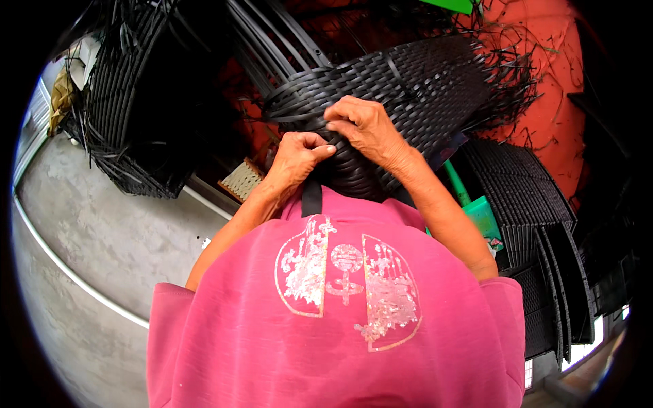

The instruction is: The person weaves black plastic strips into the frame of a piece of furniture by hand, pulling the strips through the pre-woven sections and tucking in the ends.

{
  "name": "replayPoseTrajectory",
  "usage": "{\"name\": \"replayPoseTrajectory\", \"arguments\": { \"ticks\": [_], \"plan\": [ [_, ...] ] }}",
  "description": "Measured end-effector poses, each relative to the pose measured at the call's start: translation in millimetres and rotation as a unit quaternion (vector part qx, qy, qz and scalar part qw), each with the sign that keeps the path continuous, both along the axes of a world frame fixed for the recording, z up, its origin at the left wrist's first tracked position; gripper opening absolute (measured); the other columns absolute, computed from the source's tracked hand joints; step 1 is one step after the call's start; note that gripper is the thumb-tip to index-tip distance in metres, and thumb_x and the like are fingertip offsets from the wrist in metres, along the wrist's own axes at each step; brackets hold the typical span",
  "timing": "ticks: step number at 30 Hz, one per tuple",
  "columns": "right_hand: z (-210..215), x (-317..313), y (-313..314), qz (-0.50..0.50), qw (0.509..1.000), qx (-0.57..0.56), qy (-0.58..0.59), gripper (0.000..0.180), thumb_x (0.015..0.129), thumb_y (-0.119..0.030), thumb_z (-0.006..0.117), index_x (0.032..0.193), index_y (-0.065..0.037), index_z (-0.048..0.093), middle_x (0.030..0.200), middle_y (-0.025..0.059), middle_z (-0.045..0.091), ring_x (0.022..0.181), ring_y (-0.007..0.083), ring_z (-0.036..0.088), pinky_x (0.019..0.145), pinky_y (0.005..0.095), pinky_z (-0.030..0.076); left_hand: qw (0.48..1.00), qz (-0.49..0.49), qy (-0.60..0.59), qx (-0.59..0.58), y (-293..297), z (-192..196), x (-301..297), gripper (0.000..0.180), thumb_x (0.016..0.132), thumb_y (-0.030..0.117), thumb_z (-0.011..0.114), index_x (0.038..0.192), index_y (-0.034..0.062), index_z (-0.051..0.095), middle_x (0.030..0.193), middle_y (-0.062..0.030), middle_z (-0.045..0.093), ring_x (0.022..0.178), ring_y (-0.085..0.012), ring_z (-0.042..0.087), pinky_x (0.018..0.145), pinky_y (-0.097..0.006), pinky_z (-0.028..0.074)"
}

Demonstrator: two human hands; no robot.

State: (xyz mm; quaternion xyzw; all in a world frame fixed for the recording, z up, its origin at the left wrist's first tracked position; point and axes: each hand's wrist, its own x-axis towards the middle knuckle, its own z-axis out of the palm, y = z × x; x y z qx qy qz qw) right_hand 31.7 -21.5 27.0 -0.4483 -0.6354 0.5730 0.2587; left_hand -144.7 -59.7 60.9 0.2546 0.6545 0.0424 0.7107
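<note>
A large black woven wicker piece [422,78] lies across my lap and reaches away to the far right. Its near end is a rounded, tightly wrapped edge. My left hand [299,158] is at this edge, thumb and forefinger pinched together. Just right of it and slightly farther off, my right hand [367,129] has its fingers curled in against the weave. Whatever thin piece either hand grips does not show against the black. A short black band [311,197] hangs below my left hand, over the pink shirt [340,285]. Long loose black strips [272,37] run away from the weave.
Another dark woven piece [126,102] stands at the left. Stacked black woven panels [510,183] are at the right, beside a green plastic tool with a handle [479,214]. Cut strip ends litter the red floor [547,129]. A pale woven item [241,180] lies behind my left forearm.
</note>
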Motion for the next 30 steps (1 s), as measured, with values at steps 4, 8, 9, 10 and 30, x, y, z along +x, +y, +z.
{"name": "replayPoseTrajectory", "arguments": {
  "ticks": [4,8,9,10,30],
  "plan": [
    [7.6,-0.2,-20.8,-0.091,0.985,0.13,-0.072,0.042,0.075,-0.023,0.072,0.109,-0.004,0.057,0.111,0.0121,0.057,0.103,0.0315,0.051,0.089,0.0421,0.04,0.997,0.036,0.047,0.042,-11.1,29.1,-31.9,0.013,0.08,0.011,0.067,0.074,-0.0012,0.066,0.066,-0.0025,0.06,0.063,-0.0095,0.053,0.059,-0.025,0.042],
    [13.8,14.9,-51.1,-0.036,0.981,0.151,-0.114,0.04,0.075,-0.022,0.071,0.108,-0.004,0.058,0.113,0.01,0.055,0.104,0.029,0.05,0.087,0.0404,0.041,0.999,-0.022,0.024,-0.029,-73.1,59.7,-141.9,0.024,0.078,0.019,0.068,0.068,-0.0021,0.063,0.067,-0.0064,0.062,0.063,-0.0141,0.056,0.061,-0.029,0.045],
    [15.4,18.2,-55.3,-0.028,0.98,0.154,-0.122,0.038,0.074,-0.02,0.071,0.107,-0.005,0.059,0.114,0.0085,0.054,0.104,0.0278,0.05,0.085,0.04,0.041,0.999,-0.03,0.023,-0.033,-88.4,72.5,-162.9,0.026,0.078,0.02,0.068,0.066,-0.002,0.062,0.067,-0.0073,0.062,0.063,-0.0147,0.056,0.061,-0.029,0.045],
    [18.5,19.7,-55.4,-0.015,0.981,0.154,-0.121,0.038,0.074,-0.019,0.071,0.107,-0.005,0.059,0.113,0.0081,0.055,0.103,0.0271,0.05,0.085,0.0397,0.041,0.998,-0.006,0.029,-0.047,-104.2,85.4,-180.3,0.027,0.077,0.021,0.068,0.065,-0.0014,0.061,0.067,-0.0077,0.062,0.064,-0.0153,0.057,0.062,-0.029,0.045],
    [-9.5,33.6,-60.4,-0.089,0.978,0.105,-0.156,0.027,0.078,-0.012,0.068,0.102,-0.004,0.058,0.094,0.0122,0.055,0.091,0.0311,0.054,0.081,0.0392,0.045,0.908,-0.225,0.051,0.351,-19.8,3.5,-21.0,0.016,0.085,0.011,0.062,0.094,-0.0015,0.065,0.089,-0.016,0.064,0.087,-0.0316,0.06,0.077,-0.038,0.047]
  ]
}}
